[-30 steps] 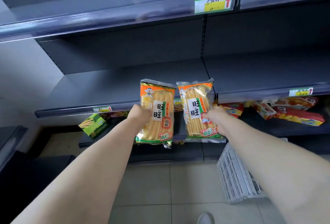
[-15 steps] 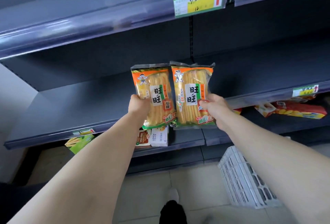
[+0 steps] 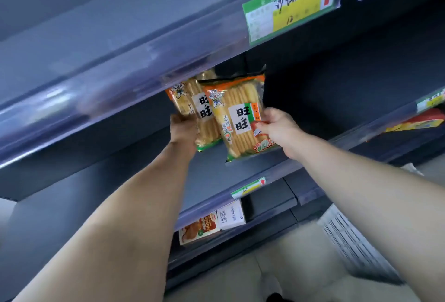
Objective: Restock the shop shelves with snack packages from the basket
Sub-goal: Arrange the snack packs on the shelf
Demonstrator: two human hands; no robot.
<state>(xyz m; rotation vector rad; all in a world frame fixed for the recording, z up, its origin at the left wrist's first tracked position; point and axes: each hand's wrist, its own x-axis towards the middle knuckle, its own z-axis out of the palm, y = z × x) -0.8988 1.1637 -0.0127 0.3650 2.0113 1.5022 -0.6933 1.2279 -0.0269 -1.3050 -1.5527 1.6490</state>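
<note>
I hold two orange-and-green rice cracker packages inside a dark grey shelf bay. My left hand (image 3: 184,130) grips the left package (image 3: 192,106), whose top is hidden behind the rail of the shelf above (image 3: 120,80). My right hand (image 3: 277,128) grips the right package (image 3: 238,118) by its right edge; this package overlaps the left one in front. Both packages hang tilted above the shelf board (image 3: 212,169); whether they touch it I cannot tell. The white slatted basket (image 3: 354,246) stands on the floor at lower right.
A green-and-yellow price tag (image 3: 289,5) sits on the upper rail, a smaller tag (image 3: 249,187) on the rail below. Snack boxes (image 3: 212,224) lie on the lower shelf, and red and yellow packages (image 3: 416,123) at the right. Tiled floor (image 3: 240,277) is below.
Both hands have risen and pushed the two packages deeper into the shelf bay, under the upper rail. The right package now overlaps the left one. The view has tilted upward.
</note>
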